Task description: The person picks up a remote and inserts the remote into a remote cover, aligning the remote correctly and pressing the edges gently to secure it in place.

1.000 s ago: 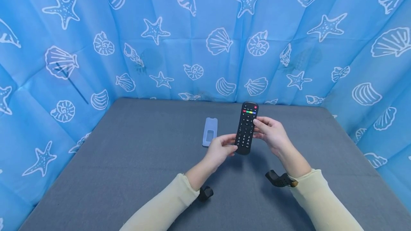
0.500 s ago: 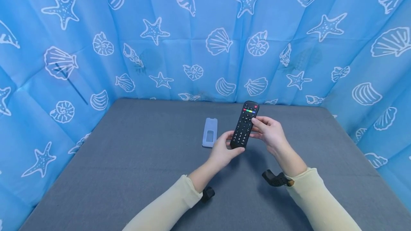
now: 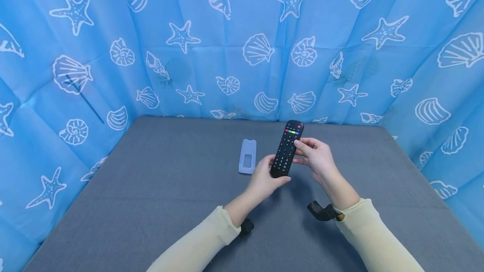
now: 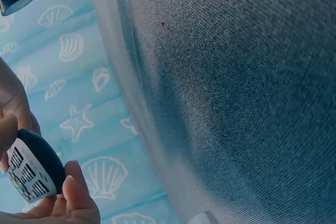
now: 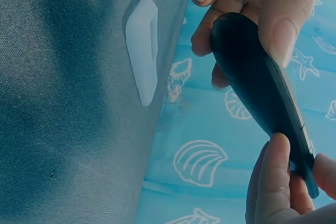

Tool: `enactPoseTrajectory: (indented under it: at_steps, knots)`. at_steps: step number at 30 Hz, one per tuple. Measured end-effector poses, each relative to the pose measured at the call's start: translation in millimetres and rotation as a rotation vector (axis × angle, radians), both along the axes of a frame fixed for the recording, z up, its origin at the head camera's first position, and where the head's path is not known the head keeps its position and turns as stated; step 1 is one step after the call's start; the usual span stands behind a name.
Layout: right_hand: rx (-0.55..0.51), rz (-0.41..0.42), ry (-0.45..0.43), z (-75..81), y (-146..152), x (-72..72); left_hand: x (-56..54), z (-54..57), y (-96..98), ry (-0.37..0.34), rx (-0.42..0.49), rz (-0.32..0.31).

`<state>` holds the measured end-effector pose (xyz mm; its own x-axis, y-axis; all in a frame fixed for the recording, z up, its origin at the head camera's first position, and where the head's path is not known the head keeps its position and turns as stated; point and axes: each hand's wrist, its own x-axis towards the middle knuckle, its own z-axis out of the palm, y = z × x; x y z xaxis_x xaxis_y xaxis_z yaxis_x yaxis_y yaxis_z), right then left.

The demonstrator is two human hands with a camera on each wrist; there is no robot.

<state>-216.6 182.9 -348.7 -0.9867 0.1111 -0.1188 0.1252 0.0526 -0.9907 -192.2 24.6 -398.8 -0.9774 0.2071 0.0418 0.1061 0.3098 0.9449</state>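
Observation:
A black remote control [image 3: 286,150] with white, red and coloured buttons is held above the table, tilted with its top leaning right. My left hand [image 3: 261,181] grips its lower end, thumb stretched past the bottom edge. With thumb and fingers, my right hand [image 3: 317,158] pinches the right side higher up. The right wrist view shows the dark rounded side of the remote control [image 5: 244,72] between both hands. In the left wrist view the button face of the remote control [image 4: 29,174] is partly covered by fingers.
A pale blue flat piece [image 3: 248,146] with a rectangular window lies left of the remote on the grey cloth-covered table [image 3: 170,179]. Behind hangs a blue curtain [image 3: 234,24] printed with seashells and starfish. Black straps [image 3: 324,212] sit at the wrists.
The remote control has tilted, its lower end swinging left. My left hand has shifted from its lower left edge to round its bottom end; my right hand has moved slightly left.

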Motion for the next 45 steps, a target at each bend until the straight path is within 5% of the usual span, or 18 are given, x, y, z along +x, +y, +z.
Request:
enactPoseTrajectory:
  at_steps: [26, 38, 45]
  knots:
    - [-0.01, 0.045, 0.039, -0.1, 3.4, 2.4, -1.4, -0.4, -12.4, -0.039, 0.081, -0.113]
    - [-0.031, 0.182, -0.012, -0.7, 9.7, 1.7, -0.6, 1.8, -16.5, -0.214, 0.228, -0.21]
    - [-0.056, 0.222, 0.008, -1.2, 11.0, 2.1, -0.4, 1.2, -16.3, -0.217, 0.247, -0.229]
